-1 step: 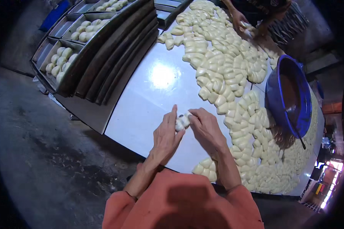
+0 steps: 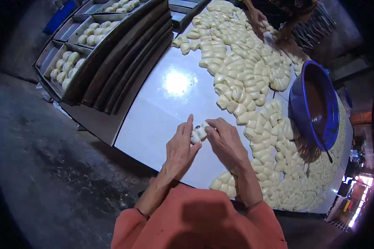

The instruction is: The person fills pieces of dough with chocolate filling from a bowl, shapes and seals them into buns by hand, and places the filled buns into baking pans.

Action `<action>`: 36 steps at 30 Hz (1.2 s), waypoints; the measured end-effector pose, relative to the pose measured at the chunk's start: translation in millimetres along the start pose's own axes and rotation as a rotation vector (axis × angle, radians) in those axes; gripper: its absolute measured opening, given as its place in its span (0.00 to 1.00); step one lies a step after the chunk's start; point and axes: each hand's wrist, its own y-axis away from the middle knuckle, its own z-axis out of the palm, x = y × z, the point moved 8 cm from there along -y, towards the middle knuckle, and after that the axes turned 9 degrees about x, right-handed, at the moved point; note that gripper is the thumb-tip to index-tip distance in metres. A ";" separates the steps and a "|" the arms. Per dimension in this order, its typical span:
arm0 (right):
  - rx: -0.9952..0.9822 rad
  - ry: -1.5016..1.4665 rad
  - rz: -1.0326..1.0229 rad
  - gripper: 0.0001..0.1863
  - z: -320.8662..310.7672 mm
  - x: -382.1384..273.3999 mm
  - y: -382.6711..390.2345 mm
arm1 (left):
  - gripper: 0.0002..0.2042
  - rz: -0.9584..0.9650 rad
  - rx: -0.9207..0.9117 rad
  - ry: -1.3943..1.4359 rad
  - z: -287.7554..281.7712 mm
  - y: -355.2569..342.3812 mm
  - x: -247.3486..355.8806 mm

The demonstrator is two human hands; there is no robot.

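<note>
My left hand [image 2: 180, 145] cradles a small piece of pale dough [image 2: 198, 133] with a dark spot on it, forefinger extended. The fingers and thumb of my right hand [image 2: 224, 139] pinch the same piece from the right. Both are over a white tabletop [image 2: 145, 124]. Just right of them, many flattened dough pieces [image 2: 245, 74] lie crowded across the table, with a smaller cluster [image 2: 224, 182] beside my right forearm.
Stacked dark metal trays [image 2: 129, 58] stand at the left, the upper ones holding dough balls [image 2: 66, 68]. A blue tub [image 2: 294, 103] of brown substance, with a utensil, sits at the right. A co-worker's hands [image 2: 259, 20] handle dough at the far side, near metal pieces [image 2: 313, 27].
</note>
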 end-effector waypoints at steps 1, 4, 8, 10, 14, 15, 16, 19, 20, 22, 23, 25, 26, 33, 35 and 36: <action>-0.001 0.110 -0.066 0.19 -3.3 -3.7 1.6 | 0.50 0.001 0.025 -0.015 -2.6 0.9 -1.6; -0.090 0.076 -0.147 0.24 -5.5 -4.2 -0.4 | 0.48 -0.006 -0.005 -0.021 -4.8 1.4 0.9; -0.113 0.051 -0.269 0.23 6.8 -7.9 -0.8 | 0.36 0.003 0.136 0.041 -3.6 -1.8 -0.6; -0.077 0.016 -0.169 0.18 9.7 -25.1 -2.0 | 0.24 -0.002 0.153 0.052 8.8 -6.5 -9.6; -0.111 -0.173 0.082 0.15 22.1 1.5 3.1 | 0.17 -0.038 0.088 0.134 5.6 -7.1 -15.2; -0.143 -0.147 0.067 0.16 20.8 -5.9 -3.2 | 0.17 -0.044 0.079 0.129 4.8 -6.6 -21.0; -0.133 -0.149 0.013 0.17 14.6 -4.2 -2.8 | 0.17 -0.046 0.034 0.138 -1.8 -9.1 -10.7; -0.104 -0.094 -0.254 0.20 6.7 -40.1 -22.9 | 0.18 0.054 0.099 0.147 -35.5 -27.0 -0.6; -0.075 -0.131 -0.278 0.21 4.6 -38.2 -40.8 | 0.18 0.067 0.104 0.145 -50.4 -37.6 6.5; -0.022 -0.179 -0.347 0.22 1.9 -59.1 -75.6 | 0.19 0.141 0.168 0.049 -92.1 -67.1 24.2; 0.012 -0.153 -0.433 0.22 -0.7 -82.2 -95.1 | 0.20 0.176 0.227 -0.016 -111.5 -83.8 27.0; 0.075 -0.131 -0.514 0.22 -15.1 -136.0 -132.0 | 0.19 0.279 0.377 -0.084 -154.4 -121.4 41.6; 0.120 -0.118 -0.529 0.24 -22.7 -152.9 -154.3 | 0.18 0.280 0.396 -0.178 -178.3 -141.0 55.5; 0.193 -0.160 -0.646 0.25 -30.5 -271.6 -308.9 | 0.19 0.263 0.680 -0.343 -293.2 -284.6 68.7; 0.186 -0.043 -0.662 0.24 -18.7 -285.6 -344.6 | 0.18 0.200 0.685 -0.438 -303.3 -318.3 50.9; 0.245 0.001 -0.621 0.27 -12.8 -278.8 -365.7 | 0.18 0.170 0.646 -0.418 -296.1 -336.6 39.5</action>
